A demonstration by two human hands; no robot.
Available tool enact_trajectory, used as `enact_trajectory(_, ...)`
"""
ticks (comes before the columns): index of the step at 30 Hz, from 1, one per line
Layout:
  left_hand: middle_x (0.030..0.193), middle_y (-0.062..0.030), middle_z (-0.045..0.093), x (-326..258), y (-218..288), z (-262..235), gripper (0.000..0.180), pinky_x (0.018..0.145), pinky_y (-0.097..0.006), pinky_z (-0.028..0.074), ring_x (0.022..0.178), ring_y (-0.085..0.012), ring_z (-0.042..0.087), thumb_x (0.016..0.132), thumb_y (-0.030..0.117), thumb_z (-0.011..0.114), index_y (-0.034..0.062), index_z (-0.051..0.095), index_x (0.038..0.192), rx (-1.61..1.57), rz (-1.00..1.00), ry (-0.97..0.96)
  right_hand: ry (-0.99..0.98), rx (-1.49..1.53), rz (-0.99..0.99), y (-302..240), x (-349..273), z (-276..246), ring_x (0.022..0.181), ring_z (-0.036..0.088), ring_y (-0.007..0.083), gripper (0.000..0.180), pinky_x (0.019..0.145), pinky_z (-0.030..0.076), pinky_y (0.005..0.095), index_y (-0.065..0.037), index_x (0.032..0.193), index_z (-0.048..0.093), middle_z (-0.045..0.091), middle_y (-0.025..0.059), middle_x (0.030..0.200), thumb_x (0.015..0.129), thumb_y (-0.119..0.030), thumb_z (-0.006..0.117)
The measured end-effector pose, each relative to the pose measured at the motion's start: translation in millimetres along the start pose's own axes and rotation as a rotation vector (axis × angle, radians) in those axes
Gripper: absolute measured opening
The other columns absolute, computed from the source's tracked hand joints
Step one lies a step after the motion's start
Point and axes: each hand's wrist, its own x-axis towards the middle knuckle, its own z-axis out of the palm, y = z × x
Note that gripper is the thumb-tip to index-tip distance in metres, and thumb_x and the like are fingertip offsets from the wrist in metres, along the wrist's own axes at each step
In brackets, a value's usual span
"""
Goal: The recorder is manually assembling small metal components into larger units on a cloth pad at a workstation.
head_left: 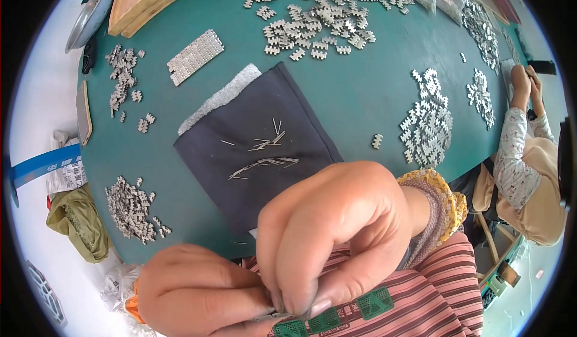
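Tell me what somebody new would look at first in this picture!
Probably the two big hands at the bottom, the left hand and right hand, with their fingertips close together. Next, perhaps the dark cloth just beyond them, with thin metal pins scattered on it. Heaps of grey jigsaw-shaped pieces lie around it on the green table.

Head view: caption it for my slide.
Left hand and right hand close together near thin pins on a dark cloth, metal pieces heaped across the green table.
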Motion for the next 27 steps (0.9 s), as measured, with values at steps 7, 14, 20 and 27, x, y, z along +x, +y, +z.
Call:
enact_trajectory(7,0.067,-0.0110,0.065,3.6,13.9,-0.5,0.024,0.050,-0.026,0.050,0.055,-0.0203,0.065,0.067,0.009,0.083,-0.0023,0.066,0.079,0.040,-0.123,-0.048,0.055,-0.110,-0.159,10.5,-0.9,8.4,0.068,0.055,0.0202,0.008,0.058,0.043,0.0290,-0.004,0.084,0.062,0.056,0.0049,0.077,0.079,-0.002,0.068)
enact_trajectory(14,0.062,-0.0050,0.061,0.2,20.4,9.1,0.027,0.042,-0.025,0.041,0.047,-0.0160,0.057,0.064,0.018,0.086,0.0041,0.070,0.080,0.306,-0.096,0.075,-0.042,-0.240,-0.184,2.0,1.5,3.1,0.067,0.053,0.0265,0.012,0.056,0.042,0.0336,-0.006,0.083,0.058,0.052,0.0068,0.075,0.076,-0.001,0.067)
enact_trajectory(20,0.059,-0.0043,0.059,-2.6,24.5,7.3,0.026,0.041,-0.025,0.037,0.044,-0.0149,0.052,0.062,0.017,0.084,0.0063,0.068,0.081,0.341,-0.221,0.026,-0.103,-0.425,-0.202,-7.0,2.6,-2.3,0.065,0.059,0.0273,0.007,0.055,0.049,0.0336,0.003,0.087,0.065,0.062,0.0144,0.083,0.088,-0.003,0.063)
enact_trajectory(27,0.066,-0.0076,0.063,1.1,8.7,9.1,0.015,0.046,-0.025,0.048,0.051,-0.0182,0.060,0.070,0.007,0.077,0.0046,0.065,0.080,0.352,-0.388,0.089,-0.148,-1.108,-0.151,-12.1,-0.9,-9.1,0.064,0.060,0.0223,0.013,0.053,0.049,0.0295,0.001,0.086,0.067,0.060,0.0101,0.082,0.076,-0.008,0.067)
